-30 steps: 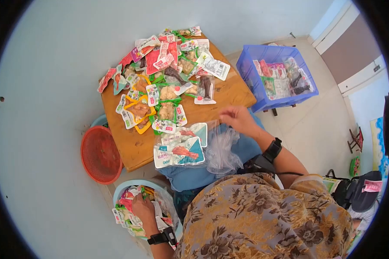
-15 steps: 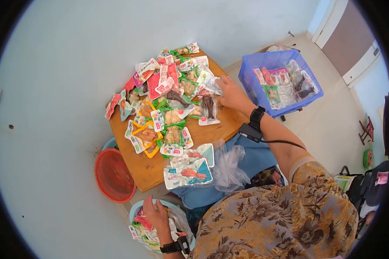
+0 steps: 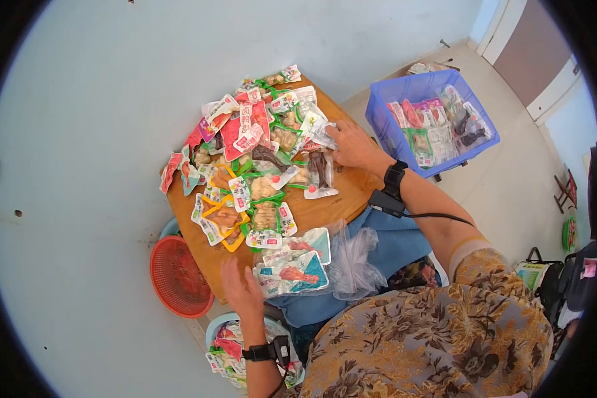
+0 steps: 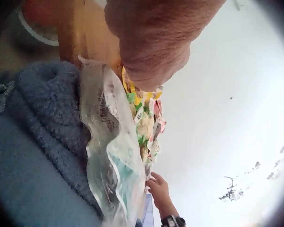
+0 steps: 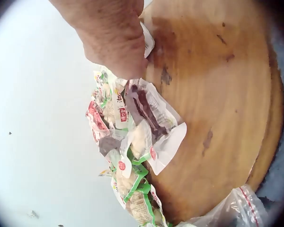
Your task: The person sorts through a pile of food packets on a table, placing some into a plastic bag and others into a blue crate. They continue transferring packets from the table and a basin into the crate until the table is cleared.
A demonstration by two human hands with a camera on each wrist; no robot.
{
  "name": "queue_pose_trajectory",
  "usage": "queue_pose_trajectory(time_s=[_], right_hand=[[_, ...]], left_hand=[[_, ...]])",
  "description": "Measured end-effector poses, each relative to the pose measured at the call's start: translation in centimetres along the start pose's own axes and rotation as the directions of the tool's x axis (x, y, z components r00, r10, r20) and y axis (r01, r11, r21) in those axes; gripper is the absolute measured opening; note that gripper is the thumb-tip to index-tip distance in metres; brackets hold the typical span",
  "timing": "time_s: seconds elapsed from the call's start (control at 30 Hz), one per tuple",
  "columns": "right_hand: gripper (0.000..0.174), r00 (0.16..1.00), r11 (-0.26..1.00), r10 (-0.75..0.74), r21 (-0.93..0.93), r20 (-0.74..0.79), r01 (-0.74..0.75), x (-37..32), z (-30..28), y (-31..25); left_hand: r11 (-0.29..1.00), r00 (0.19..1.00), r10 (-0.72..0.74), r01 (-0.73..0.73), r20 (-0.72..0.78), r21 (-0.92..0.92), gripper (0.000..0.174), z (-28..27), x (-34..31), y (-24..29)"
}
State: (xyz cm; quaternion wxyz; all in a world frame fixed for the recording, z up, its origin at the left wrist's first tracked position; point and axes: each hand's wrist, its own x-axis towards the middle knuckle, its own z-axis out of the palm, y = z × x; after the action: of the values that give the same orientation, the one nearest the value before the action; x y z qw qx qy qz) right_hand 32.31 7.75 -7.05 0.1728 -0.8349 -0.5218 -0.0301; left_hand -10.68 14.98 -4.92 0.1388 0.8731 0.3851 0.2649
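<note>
My right hand (image 3: 357, 147) pinches the edge of a white-and-silver snack packet (image 3: 318, 128) at the right side of the pile. Just below it lies a clear packet of dark meat (image 3: 320, 169), also seen in the right wrist view as a dark meat packet (image 5: 149, 111). My left hand (image 3: 241, 290), fingers extended and holding nothing, is over the table's near left edge. Beside it, a clear plastic bag (image 3: 357, 262) lies across my lap with two white-and-teal drumstick packets (image 3: 297, 272). The left wrist view shows this plastic bag (image 4: 97, 127) close by.
Red, green and yellow snack packets (image 3: 245, 132) are heaped on the wooden table (image 3: 341, 205). A blue crate (image 3: 404, 142) of packets stands right on the floor. At left are a red basket (image 3: 179, 278) and a pale blue basin (image 3: 213, 325) of packets.
My right hand went from above the clear bag up to the pile and took hold of the white-and-silver packet. My left hand rose out of the basin to the table edge, empty.
</note>
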Motion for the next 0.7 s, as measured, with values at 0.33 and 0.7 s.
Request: queue_pose_trajectory(time_s=[0.33, 0.7], right_hand=[[0.043, 0.962, 0.752, 0.258, 0.607, 0.087, -0.256, -1.6, -3.7, -0.1], [0.053, 0.747, -0.317, 0.145, 0.746, 0.649, -0.586, -2.3, -4.9, 1.5]], left_hand=[[0.989, 0.991, -0.129, 0.126, -0.031, -0.08, 0.034, 4.2, 1.7, -4.9], [0.995, 0.989, -0.041, 0.053, -0.142, 0.082, 0.036, 5.8, 2.0, -6.0]])
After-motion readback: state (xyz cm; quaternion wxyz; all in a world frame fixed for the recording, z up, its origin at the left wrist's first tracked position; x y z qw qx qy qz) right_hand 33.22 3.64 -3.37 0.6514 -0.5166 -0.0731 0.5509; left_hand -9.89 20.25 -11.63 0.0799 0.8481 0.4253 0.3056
